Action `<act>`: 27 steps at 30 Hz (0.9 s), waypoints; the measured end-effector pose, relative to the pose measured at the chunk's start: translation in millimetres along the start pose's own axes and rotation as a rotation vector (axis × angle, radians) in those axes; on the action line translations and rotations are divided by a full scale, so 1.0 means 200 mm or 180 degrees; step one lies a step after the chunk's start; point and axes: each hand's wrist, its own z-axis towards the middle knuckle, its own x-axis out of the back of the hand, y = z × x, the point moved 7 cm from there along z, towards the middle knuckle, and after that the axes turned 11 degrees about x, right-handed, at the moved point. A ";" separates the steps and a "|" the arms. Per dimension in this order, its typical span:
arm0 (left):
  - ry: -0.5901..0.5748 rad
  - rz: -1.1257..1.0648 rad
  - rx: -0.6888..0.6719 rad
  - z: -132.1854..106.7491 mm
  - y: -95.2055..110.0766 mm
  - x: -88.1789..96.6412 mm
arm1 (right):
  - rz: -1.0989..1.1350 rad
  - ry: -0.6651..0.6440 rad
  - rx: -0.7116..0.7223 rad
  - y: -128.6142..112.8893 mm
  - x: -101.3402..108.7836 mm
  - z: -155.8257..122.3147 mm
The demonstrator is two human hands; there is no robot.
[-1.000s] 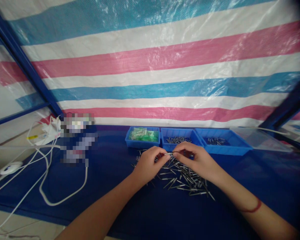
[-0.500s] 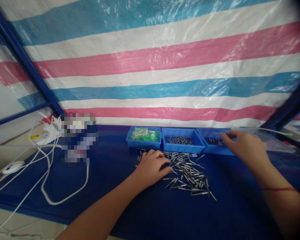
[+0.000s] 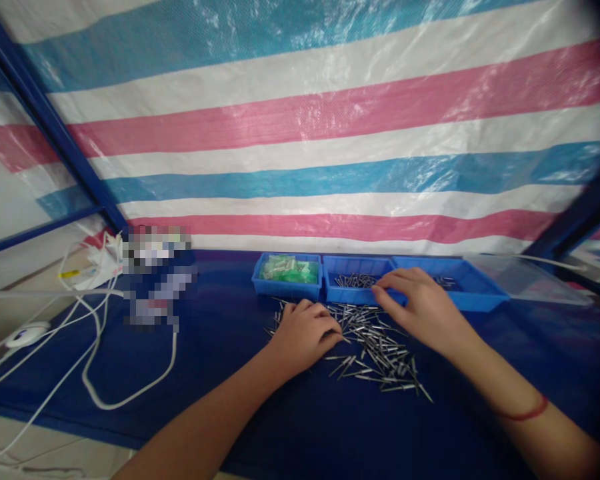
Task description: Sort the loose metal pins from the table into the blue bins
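A loose pile of metal blind rivets [image 3: 387, 350] lies on the blue tabletop [image 3: 300, 427]. My left hand [image 3: 305, 333] rests on the pile's left side, fingers curled, thumb and forefinger close together around a rivet [image 3: 346, 339]. My right hand [image 3: 425, 310] hovers over the back of the pile, in front of the middle and right bins. Its thumb and forefinger are slightly apart, and nothing shows between them. More rivets lie in the middle blue bin [image 3: 340, 293], and a few show in the right blue bin [image 3: 480, 287], partly behind my right hand.
The left blue bin [image 3: 285, 289] holds green and clear plastic packets [image 3: 290, 269]. A clear plastic sheet or lid [image 3: 535, 280] lies at the right. White cables [image 3: 100, 393] loop across the left, beside blurred items. A striped tarp [image 3: 330, 160] hangs behind, between blue frame posts [image 3: 55, 120].
My right hand has moved left, from over the right bin to the pile near the middle bin. The thin piece at its fingertips no longer shows. My left hand has barely moved.
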 end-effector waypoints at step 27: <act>0.0478 -0.2718 0.0761 0.03 -0.11 0.03 | 0.2416 -0.0428 -0.0452 -0.24 -0.22 -0.01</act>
